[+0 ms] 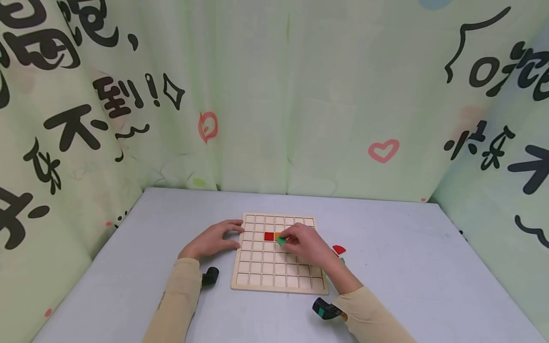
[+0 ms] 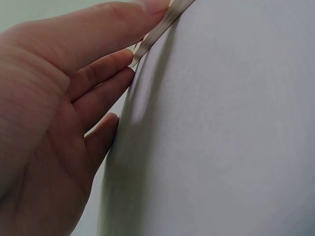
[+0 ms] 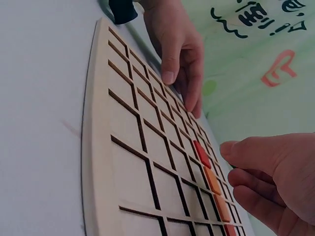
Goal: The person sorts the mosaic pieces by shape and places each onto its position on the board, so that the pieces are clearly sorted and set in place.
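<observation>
A wooden grid board (image 1: 255,268) lies on the table. My left hand (image 1: 216,239) is at its left edge, thumb and fingertips touching the rim with the fingers fairly straight. Over the upper middle of the grid, my right hand (image 1: 303,242) pinches a small green piece (image 1: 281,241), which does not show in the right wrist view. Just left of those fingertips a red square tile (image 1: 269,236) sits in a cell, with an orange tile (image 3: 212,180) beside it. The right wrist view shows another orange tile (image 3: 222,208) and another red tile (image 3: 230,230) further along that row.
On the table right of the board, a red curved-edge piece (image 1: 339,249) and a green piece (image 1: 342,260) lie close together, partly behind my right forearm. A pale curtain (image 1: 326,95) with dark lettering surrounds the white table (image 1: 407,267). Each wrist carries a small black camera (image 1: 210,276).
</observation>
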`<state>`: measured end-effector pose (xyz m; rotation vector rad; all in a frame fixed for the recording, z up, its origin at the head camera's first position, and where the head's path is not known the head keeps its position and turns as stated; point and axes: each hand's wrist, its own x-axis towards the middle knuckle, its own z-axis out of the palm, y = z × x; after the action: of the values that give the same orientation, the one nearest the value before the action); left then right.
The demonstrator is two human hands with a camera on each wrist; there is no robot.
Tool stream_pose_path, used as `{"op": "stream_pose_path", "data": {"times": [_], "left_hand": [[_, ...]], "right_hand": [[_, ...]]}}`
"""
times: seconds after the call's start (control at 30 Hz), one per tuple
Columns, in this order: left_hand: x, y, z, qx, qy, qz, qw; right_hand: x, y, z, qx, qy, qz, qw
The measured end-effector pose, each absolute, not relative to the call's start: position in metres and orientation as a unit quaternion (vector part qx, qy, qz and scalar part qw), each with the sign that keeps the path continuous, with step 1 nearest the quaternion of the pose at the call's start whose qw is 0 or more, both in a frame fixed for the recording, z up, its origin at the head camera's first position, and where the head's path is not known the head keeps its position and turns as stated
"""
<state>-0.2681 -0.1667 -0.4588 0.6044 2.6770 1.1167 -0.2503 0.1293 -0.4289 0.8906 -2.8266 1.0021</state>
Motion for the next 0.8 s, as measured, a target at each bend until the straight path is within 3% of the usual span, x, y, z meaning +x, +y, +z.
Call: {"op": "stream_pose_path", "data": {"times": [0.37,0.8], "left_hand": [[-0.268,-0.165,-0.460,0.206,0.897,0.381,0.092],[-0.270,-0.166,-0.461,0.207,0.899,0.375,0.087]], "right_hand": [[-0.247,0.103,-0.437,0.271,-0.916,0.293,-0.027],[-0.246,0.096,-0.445,0.268,-0.930,0.250,0.008]]}}
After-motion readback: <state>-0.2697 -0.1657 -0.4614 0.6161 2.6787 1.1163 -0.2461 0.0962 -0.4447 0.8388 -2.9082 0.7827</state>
